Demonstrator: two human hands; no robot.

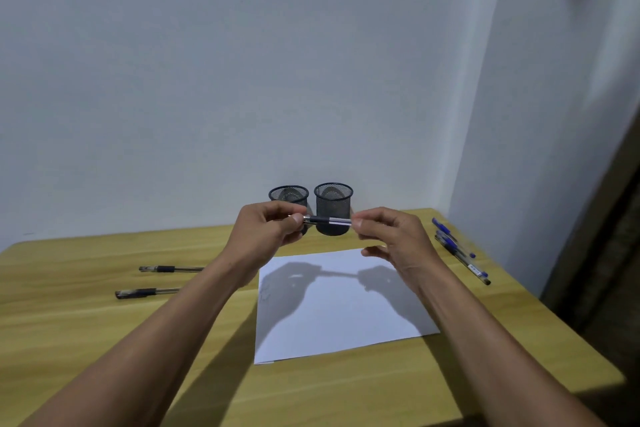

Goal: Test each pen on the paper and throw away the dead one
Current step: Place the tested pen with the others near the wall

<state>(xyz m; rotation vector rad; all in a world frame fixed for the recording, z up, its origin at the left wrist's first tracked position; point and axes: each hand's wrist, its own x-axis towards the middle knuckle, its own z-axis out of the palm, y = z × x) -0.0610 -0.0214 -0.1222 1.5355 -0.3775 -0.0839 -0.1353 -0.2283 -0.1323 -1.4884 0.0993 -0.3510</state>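
A black pen (328, 220) is held level in the air above the white paper (341, 302). My left hand (268, 229) pinches its tip end and my right hand (391, 234) pinches the other end. Faint scribbles mark the paper's left edge. Two black pens (171, 269) (147, 292) lie on the wooden table to the left. Several blue pens (459, 253) lie in a cluster at the right. Two black mesh cups (289, 196) (333, 204) stand behind my hands.
The wooden table (104, 340) stands against a pale wall. Its right edge runs close to the blue pens, beside a dark curtain (609, 270). Shadows of my hands fall on the paper.
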